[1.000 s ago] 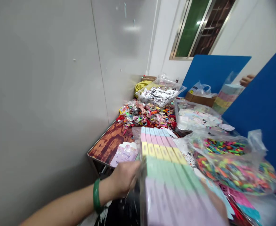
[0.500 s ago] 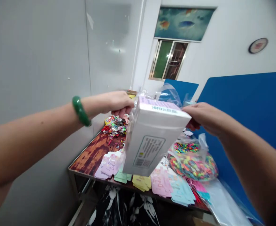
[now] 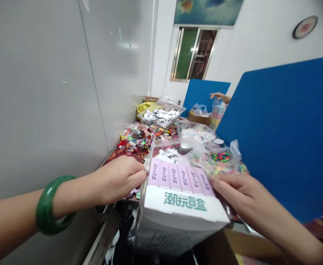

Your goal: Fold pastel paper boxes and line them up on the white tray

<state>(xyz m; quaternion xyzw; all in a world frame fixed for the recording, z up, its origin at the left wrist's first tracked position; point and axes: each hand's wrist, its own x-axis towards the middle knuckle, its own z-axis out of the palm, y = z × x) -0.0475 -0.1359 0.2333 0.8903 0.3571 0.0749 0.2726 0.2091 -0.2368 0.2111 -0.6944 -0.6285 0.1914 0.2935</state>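
A white display box (image 3: 178,213) with green lettering, wrapped in a clear plastic bag, is held close to me between both hands. Several pink small boxes (image 3: 178,176) stand in a row in its open top. My left hand (image 3: 117,180), with a green bangle (image 3: 52,206) on the wrist, pinches the plastic at the box's left upper edge. My right hand (image 3: 233,191) lies against the box's right side with fingers on the plastic.
The wooden table (image 3: 123,152) beyond carries heaps of colourful small items (image 3: 142,136), a clear tray of silver packets (image 3: 161,114) and bags of bright pieces (image 3: 222,158). Blue partitions (image 3: 283,129) stand on the right. Another person's hand (image 3: 219,96) shows past the far partition. A grey wall is at left.
The box has come down from chest height and turned so its open top faces me. Both hands moved lower and closer with it; the view tilted down.
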